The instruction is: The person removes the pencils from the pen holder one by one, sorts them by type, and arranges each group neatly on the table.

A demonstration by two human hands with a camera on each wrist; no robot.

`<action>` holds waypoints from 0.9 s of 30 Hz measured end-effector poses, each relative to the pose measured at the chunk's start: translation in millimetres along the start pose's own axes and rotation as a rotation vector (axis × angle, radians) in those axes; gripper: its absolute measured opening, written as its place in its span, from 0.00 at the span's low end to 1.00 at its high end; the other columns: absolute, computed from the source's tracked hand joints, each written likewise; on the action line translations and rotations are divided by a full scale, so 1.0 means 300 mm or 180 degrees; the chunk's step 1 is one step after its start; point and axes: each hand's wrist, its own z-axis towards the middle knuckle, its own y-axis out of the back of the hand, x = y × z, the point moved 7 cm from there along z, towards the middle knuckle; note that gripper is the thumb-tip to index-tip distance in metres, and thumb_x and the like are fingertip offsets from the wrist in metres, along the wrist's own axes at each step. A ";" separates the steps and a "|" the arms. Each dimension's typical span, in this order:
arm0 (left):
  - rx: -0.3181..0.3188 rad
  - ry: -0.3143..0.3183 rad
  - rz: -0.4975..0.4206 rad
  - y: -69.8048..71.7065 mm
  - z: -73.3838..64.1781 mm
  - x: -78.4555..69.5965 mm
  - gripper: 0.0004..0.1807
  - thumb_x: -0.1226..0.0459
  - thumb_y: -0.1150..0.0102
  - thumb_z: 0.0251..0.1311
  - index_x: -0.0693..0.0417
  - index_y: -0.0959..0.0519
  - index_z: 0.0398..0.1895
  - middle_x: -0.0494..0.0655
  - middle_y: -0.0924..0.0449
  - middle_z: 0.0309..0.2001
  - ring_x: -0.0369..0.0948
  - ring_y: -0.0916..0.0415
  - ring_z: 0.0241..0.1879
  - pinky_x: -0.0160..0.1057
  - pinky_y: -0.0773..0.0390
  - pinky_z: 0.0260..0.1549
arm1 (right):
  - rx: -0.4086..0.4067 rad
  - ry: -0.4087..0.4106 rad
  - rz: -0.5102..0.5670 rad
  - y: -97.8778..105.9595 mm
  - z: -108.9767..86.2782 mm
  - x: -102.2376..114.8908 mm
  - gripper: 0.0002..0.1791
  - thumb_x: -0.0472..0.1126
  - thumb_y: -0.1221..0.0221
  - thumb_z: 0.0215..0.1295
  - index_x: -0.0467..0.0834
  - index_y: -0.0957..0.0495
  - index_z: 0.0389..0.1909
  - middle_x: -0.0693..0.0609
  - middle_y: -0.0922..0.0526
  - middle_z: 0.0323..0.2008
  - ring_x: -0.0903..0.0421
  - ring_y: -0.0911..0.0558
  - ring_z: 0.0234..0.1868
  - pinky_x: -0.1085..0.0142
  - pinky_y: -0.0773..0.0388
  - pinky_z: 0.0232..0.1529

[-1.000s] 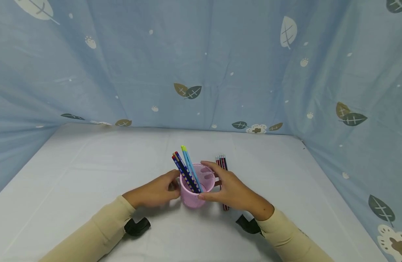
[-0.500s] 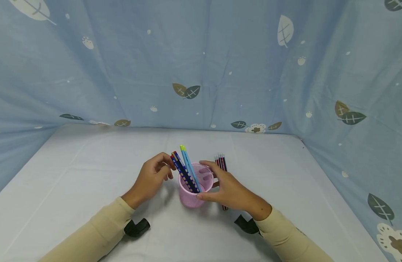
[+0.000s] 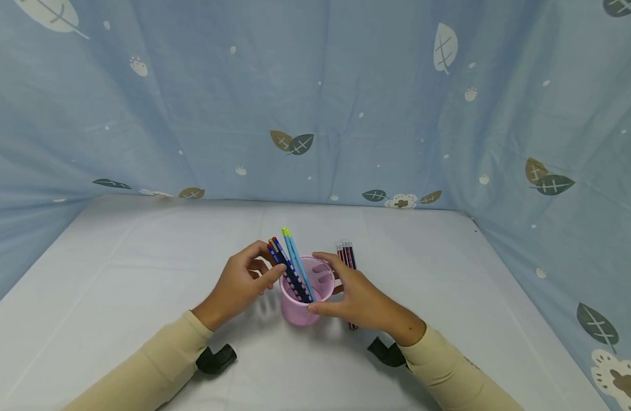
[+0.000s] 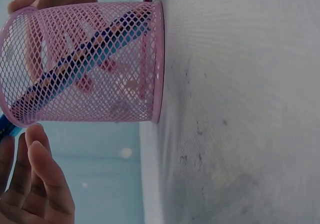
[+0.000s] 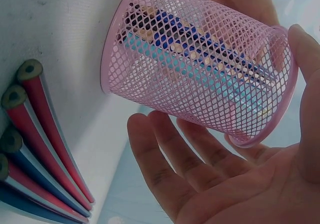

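Note:
A pink mesh pencil holder (image 3: 301, 315) stands upright on the table. Several navy pencils (image 3: 290, 276) with gold dots and light blue pencils (image 3: 299, 260) with yellow-green ends lean to the left inside it. My right hand (image 3: 364, 297) holds the holder from the right, thumb on the near rim and index finger on the far rim; other fingers spread beside the mesh in the right wrist view. At the holder's left, my left hand (image 3: 243, 279) is at the navy pencils' upper ends, its thumb stretched across them and its index finger behind. Its other fingers are loosely bent.
Several red and dark striped pencils (image 5: 52, 129) lie side by side on the white table (image 3: 156, 257), right of the holder and partly under my right hand in the head view. Black wrist mounts (image 3: 216, 359) sit under both sleeves. A blue leaf-print curtain (image 3: 218, 97) surrounds the table.
My left hand has left the holder's left side and risen to the navy pencils' upper ends. Its thumb has since stretched out over them. The right hand and the holder stay in place.

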 end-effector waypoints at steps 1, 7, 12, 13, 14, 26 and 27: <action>0.0001 0.0005 0.0032 -0.001 -0.001 -0.001 0.11 0.58 0.36 0.65 0.48 0.24 0.46 0.48 0.23 0.39 0.39 0.22 0.26 0.37 0.20 0.23 | 0.0003 0.0007 -0.0006 -0.001 0.000 -0.001 0.50 0.53 0.29 0.58 0.55 0.48 0.76 0.50 0.28 0.67 0.51 0.20 0.59 0.56 0.20 0.56; -0.0033 0.0014 0.0116 -0.004 -0.003 -0.010 0.10 0.57 0.33 0.62 0.45 0.23 0.42 0.44 0.21 0.36 0.38 0.20 0.26 0.37 0.21 0.24 | 0.0032 -0.0007 0.0032 -0.003 0.002 -0.005 0.50 0.54 0.29 0.58 0.55 0.48 0.76 0.52 0.28 0.67 0.53 0.20 0.60 0.57 0.20 0.56; -0.0095 0.0025 0.0178 -0.002 -0.003 -0.011 0.10 0.57 0.31 0.61 0.44 0.22 0.39 0.42 0.21 0.34 0.37 0.21 0.26 0.35 0.23 0.22 | 0.0033 -0.0020 0.0047 -0.003 0.001 -0.004 0.50 0.54 0.29 0.59 0.55 0.49 0.76 0.50 0.28 0.67 0.52 0.20 0.60 0.55 0.20 0.56; -0.0108 0.0015 0.0182 -0.002 -0.003 -0.012 0.09 0.57 0.31 0.60 0.45 0.23 0.39 0.42 0.21 0.33 0.37 0.21 0.26 0.35 0.24 0.22 | 0.0032 -0.0029 0.0039 -0.003 0.000 -0.004 0.50 0.54 0.29 0.59 0.55 0.49 0.77 0.50 0.28 0.68 0.52 0.20 0.60 0.55 0.20 0.56; -0.0118 0.0001 0.0181 -0.002 -0.003 -0.012 0.09 0.57 0.31 0.60 0.45 0.23 0.38 0.42 0.21 0.32 0.37 0.21 0.25 0.35 0.24 0.22 | 0.0030 -0.0031 0.0034 -0.003 -0.001 -0.005 0.50 0.54 0.29 0.59 0.55 0.49 0.77 0.50 0.28 0.68 0.51 0.20 0.59 0.55 0.20 0.56; -0.0126 -0.0111 0.0122 -0.002 -0.005 -0.014 0.10 0.57 0.31 0.61 0.47 0.24 0.31 0.46 0.18 0.26 0.38 0.22 0.21 0.35 0.23 0.20 | 0.0031 -0.0144 0.0003 -0.004 0.000 -0.005 0.51 0.55 0.29 0.57 0.56 0.48 0.77 0.56 0.30 0.69 0.55 0.21 0.60 0.57 0.21 0.57; -0.0127 -0.0114 0.0127 -0.001 -0.004 -0.013 0.10 0.57 0.31 0.61 0.47 0.23 0.31 0.47 0.18 0.27 0.38 0.22 0.21 0.35 0.23 0.20 | 0.0030 -0.0150 0.0005 -0.004 0.000 -0.005 0.51 0.55 0.28 0.57 0.56 0.48 0.76 0.56 0.30 0.68 0.55 0.21 0.60 0.57 0.21 0.57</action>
